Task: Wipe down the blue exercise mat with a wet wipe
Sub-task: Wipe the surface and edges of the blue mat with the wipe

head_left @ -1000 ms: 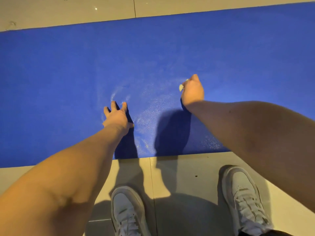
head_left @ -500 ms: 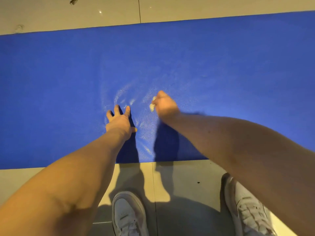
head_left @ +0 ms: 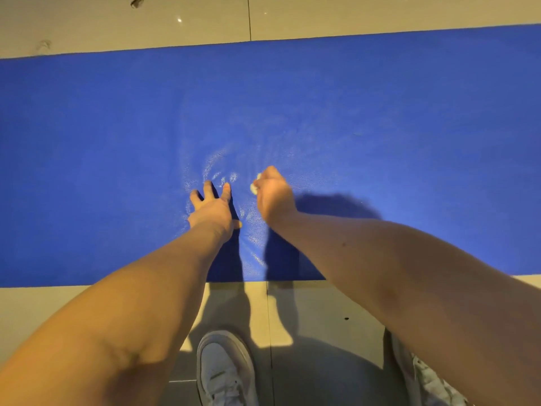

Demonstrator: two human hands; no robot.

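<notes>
Now R hand (head_left: 273,194), fisted on wet wipe (head_left: 254,187), has swept beside L hand (head_left: 210,208) (flat, pinning mat (head_left: 380,112)). Sheen near grip only; rest prob. pending.

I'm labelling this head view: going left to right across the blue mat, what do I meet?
On the mat: left hand, fingers spread on it → wet wipe → right hand, which holds the wipe.
</notes>
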